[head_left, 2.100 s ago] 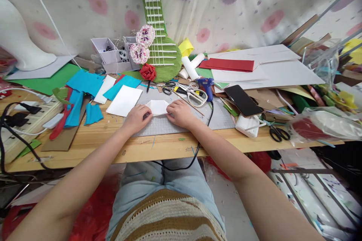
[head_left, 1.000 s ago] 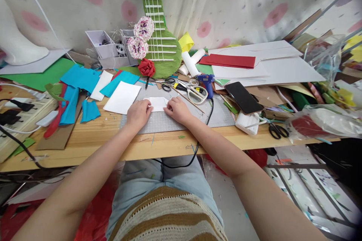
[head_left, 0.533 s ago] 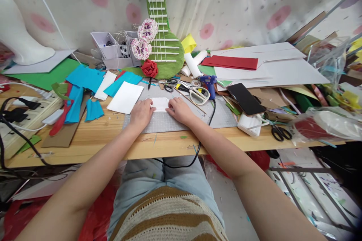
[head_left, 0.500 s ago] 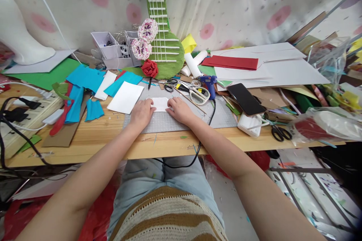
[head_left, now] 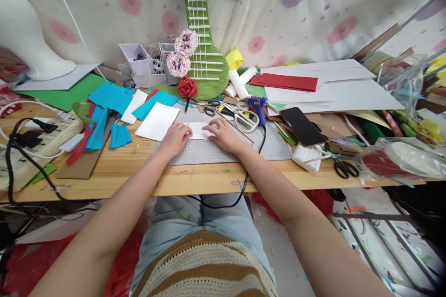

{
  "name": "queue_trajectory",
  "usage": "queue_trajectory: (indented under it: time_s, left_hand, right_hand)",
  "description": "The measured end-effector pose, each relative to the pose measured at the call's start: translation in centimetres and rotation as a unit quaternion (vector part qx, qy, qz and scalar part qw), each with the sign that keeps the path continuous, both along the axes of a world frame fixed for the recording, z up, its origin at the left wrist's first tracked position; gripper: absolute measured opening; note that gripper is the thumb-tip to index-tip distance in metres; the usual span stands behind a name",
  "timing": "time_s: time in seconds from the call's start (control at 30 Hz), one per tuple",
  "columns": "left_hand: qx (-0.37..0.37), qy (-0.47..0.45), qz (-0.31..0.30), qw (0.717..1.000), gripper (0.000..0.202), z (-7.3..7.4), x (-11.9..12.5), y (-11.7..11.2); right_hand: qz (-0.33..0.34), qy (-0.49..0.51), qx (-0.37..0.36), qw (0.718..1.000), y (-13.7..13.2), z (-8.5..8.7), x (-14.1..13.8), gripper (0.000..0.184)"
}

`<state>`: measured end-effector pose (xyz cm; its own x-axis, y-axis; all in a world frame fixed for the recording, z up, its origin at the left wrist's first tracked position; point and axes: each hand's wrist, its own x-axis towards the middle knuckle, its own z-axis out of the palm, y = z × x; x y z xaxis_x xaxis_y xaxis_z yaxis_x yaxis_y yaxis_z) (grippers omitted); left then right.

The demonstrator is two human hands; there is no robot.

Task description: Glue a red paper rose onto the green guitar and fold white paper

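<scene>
Wooden table (head_left: 120,160); white box (head_left: 148,80) holds cord (head_left: 158,66); right fingers (head_left: 216,126) spread on white paper (head_left: 196,131), left fingers (head_left: 181,131): grip unclear.

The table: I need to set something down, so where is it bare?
Nearly bare: the mat between the cord and white box; the wood between the cardboard and left forearm. Crowded: beyond the right hand, around the white scissors and glue gun.

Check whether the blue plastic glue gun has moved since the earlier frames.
No: the glue gun keeps its place against the grey gridded cutting mat; camera view shifted slightly.
</scene>
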<state>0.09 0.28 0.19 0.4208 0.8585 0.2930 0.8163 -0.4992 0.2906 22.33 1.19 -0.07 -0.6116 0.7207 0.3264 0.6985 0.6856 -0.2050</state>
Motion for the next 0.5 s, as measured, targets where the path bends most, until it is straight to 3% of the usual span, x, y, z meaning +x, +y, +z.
queue_trajectory:
  time_s: [0.2,0.5]
  left_hand:
    - [-0.002,0.004,-0.010,1.000,0.024,0.16,-0.37,-0.16]
    - [0.005,0.013,0.003,1.000,0.021,-0.30,-0.33,0.15]
  right_hand:
    - [0.028,-0.009,0.013,0.999,-0.11,0.34,0.20,0.034]
    - [0.095,-0.087,0.021,0.991,-0.55,0.67,-0.25,0.046]
